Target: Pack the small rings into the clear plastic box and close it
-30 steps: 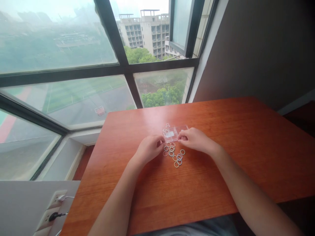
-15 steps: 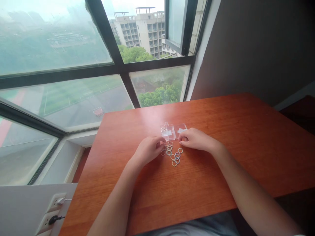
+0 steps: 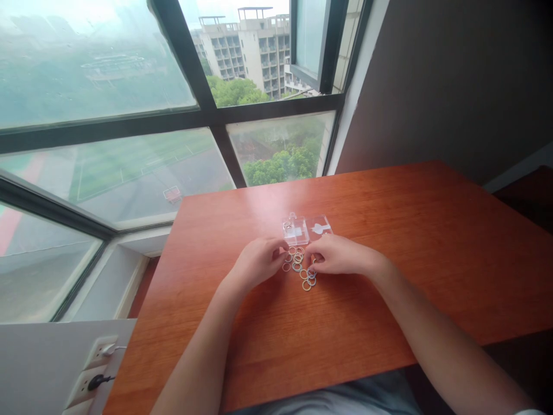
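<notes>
Several small pale rings lie in a loose cluster on the table between my hands, some overlapping. My left hand rests at the cluster's left side, fingers curved with a gap to the thumb; nothing shows in it. Over the right part of the cluster is my right hand, its thumb and forefinger apart and pointing down at the rings, partly covering some. Just behind them, a small clear plastic box stands with its lid folded out to the right. A ring-like item shows inside the box's left corner.
The reddish-brown wooden table reaches to a window at the back. Wall sockets with plugs are at lower left. A dark wall rises on the right.
My right hand has moved left and toward me, from beside the box lid to over the rings. My left hand has stayed nearly in place.
</notes>
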### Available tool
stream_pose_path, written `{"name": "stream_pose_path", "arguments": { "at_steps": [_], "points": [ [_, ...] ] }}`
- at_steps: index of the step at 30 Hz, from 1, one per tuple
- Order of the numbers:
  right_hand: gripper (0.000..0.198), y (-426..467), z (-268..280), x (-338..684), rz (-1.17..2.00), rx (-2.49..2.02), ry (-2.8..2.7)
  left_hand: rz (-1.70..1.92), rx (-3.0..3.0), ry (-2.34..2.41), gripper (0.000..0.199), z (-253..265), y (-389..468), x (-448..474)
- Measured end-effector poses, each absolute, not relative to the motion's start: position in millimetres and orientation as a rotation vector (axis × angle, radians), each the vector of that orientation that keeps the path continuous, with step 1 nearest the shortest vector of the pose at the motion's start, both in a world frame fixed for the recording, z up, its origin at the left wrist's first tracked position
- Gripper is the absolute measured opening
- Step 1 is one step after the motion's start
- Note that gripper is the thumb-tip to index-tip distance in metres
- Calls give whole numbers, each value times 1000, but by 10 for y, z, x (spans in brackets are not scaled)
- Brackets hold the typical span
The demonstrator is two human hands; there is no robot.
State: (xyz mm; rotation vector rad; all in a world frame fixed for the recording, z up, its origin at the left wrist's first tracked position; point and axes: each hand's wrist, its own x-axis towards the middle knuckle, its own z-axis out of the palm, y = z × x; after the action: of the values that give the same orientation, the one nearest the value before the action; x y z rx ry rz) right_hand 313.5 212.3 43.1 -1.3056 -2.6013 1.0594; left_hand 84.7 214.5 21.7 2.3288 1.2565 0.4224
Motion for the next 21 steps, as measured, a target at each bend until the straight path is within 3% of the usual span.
{"name": "stream_pose_path", "arguments": {
  "at_steps": [10,21],
  "points": [
    [17,2076,328,2934,790,-1356,-2618,345,2321,1207,16,187,2134,820],
    [20,2131,338,3024,769,-1315,-2603,301,2327,1178,15,162,2129,803]
  ]
}}
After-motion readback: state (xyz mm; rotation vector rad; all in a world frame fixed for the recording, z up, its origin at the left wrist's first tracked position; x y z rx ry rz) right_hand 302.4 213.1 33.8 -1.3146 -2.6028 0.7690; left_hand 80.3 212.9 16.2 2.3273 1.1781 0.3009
